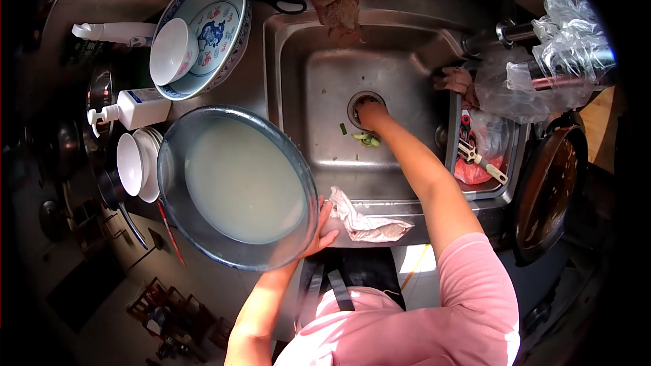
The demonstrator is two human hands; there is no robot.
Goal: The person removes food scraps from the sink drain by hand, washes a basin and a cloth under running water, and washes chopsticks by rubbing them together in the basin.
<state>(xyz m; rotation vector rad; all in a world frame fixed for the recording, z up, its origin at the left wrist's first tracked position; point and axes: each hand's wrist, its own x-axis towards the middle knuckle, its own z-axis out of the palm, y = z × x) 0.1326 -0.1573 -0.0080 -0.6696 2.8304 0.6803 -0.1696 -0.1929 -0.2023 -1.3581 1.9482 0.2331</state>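
My right hand reaches down into the sink, its fingers in the round drain opening. The fingertips are hidden there, so I cannot tell what they hold. Green vegetable scraps lie on the sink floor just below that hand. My left hand holds the near right side of a large clear basin at the counter's front edge, thumb and fingers against its wall. Cloudy, pale liquid fills much of the basin. A crumpled pale cloth lies on the sink's front edge beside my left hand.
A patterned bowl holding a white bowl stands at the back left. Nearby are a pump bottle and stacked bowls. A side basin on the right holds a peeler. Plastic bags hang above it.
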